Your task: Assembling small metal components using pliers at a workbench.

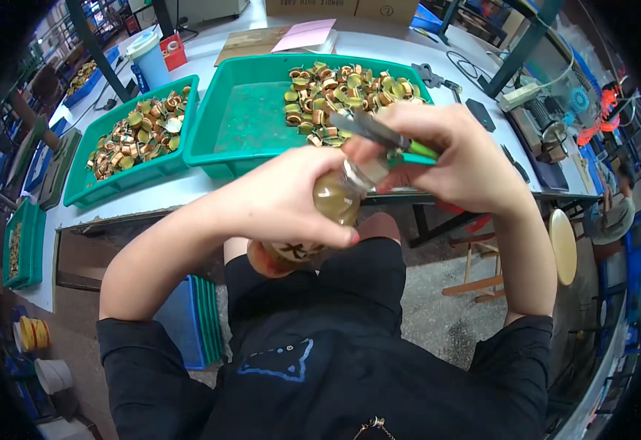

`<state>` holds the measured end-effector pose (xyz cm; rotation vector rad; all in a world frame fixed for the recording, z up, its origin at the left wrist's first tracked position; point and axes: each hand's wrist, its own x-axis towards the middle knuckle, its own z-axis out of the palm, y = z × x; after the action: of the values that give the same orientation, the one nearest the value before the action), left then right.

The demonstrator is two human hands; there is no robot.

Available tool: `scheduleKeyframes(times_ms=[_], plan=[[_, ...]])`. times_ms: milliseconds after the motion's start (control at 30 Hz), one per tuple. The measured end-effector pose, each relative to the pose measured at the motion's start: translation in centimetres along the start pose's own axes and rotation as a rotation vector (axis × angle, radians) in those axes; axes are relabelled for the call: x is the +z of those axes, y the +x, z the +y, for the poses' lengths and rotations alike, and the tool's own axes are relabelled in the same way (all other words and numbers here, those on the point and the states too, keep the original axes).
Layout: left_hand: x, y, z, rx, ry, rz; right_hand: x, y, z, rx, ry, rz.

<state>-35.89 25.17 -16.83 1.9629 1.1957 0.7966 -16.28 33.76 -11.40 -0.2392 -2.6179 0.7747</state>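
My left hand (284,191) is wrapped round a clear drink bottle (335,198) with yellowish liquid in it. The bottle is tilted over my lap, its neck up to the right and its orange-brown base near my thigh. At the neck, the fingers of my right hand (459,150) are closed around the cap area; the cap itself is hidden. That same hand also holds a hand tool (371,130) with dark jaws and a bit of green handle, its exact kind blurred. Behind the hands lie many small copper-coloured coils (346,88) with yellow-green faces.
A large green tray (251,117) holds the coils; a smaller green tray (78,196) with more stands left. A blue-and-white tumbler (148,59), red box (174,53) and pink paper (306,35) lie behind. A wooden stool (562,246) and a person (617,216) are at right.
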Motion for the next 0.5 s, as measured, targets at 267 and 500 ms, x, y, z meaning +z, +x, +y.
scheduleKeyframes(times_ms=[267,500], plan=[[-1.1,1.6,-1.0,0.031,0.066,-0.013,0.5,0.8,1.3,0.059,-0.187,0.124],[-0.4,3.4,-2.9,0.025,-0.023,-0.031,0.8,0.7,5.5,-0.060,-0.034,0.055]])
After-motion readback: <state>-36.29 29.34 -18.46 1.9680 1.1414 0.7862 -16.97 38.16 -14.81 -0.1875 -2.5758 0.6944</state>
